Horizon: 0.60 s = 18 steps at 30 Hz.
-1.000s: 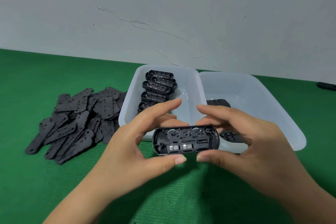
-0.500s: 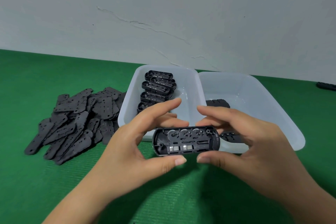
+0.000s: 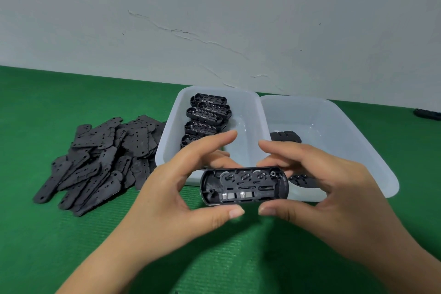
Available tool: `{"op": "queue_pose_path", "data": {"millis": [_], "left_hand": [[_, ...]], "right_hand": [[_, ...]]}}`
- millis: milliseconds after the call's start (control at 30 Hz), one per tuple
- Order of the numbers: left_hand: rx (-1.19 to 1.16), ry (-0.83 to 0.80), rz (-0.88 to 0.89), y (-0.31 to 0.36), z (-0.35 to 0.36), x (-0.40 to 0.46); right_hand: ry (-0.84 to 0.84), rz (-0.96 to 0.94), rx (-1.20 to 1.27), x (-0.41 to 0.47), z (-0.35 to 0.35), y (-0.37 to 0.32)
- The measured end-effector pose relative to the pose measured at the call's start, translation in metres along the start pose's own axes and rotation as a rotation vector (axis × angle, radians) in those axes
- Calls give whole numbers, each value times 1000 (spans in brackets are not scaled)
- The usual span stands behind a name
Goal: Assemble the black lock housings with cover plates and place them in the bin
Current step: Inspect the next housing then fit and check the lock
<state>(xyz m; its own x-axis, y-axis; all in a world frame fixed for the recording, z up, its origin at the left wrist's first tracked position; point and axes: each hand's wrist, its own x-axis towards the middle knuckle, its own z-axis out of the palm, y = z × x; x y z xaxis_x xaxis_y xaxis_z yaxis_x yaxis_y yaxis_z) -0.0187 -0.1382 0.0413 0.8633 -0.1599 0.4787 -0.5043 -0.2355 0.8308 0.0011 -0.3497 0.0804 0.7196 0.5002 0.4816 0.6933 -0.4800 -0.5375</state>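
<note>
Facing the camera with its open side, a black housing (image 3: 244, 186) sat a little below the middle of the frame, held above the green mat (image 3: 59, 234). Inside it showed three round wheel seats along the top, a small coil spring at the right and pale metal pieces along the bottom; no cover was on it. The left hand (image 3: 181, 203) pinched its left end, thumb under the lower edge and curled fingers behind the upper edge, with the forefinger stretched out above the part and not touching it. The right hand (image 3: 334, 200) gripped the right end in the same way, thumb below and fingers bent behind the top. The two thumb tips lay near each other under the housing without meeting.

Just behind the hands stood two translucent white bins side by side, touching along their rims. The left bin (image 3: 248, 112) held a row of open housings (image 3: 207, 114) leaning on one another, running from the far wall toward the hands. The right bin (image 3: 372, 150) held at least two black pieces (image 3: 285, 136), one near its left wall and one partly hidden behind the right hand's fingers.

At the left of the frame, a loose pile of flat black cover plates (image 3: 100, 160) lay on the mat beside the left bin. A dark object (image 3: 427, 114) lay at the right edge, too cut off to identify. A cracked pale wall (image 3: 214, 19) filled the upper half.
</note>
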Motion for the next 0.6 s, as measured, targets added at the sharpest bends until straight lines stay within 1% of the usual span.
{"op": "queue_pose_path", "data": {"millis": [200,600], "left_hand": [[-14,-19,34,-3,0,3],[-13,-139,26,-2,-3,5]], "right_hand": [[-3,7,20,0,0,-1],[20,-11,63,1,0,-2]]}}
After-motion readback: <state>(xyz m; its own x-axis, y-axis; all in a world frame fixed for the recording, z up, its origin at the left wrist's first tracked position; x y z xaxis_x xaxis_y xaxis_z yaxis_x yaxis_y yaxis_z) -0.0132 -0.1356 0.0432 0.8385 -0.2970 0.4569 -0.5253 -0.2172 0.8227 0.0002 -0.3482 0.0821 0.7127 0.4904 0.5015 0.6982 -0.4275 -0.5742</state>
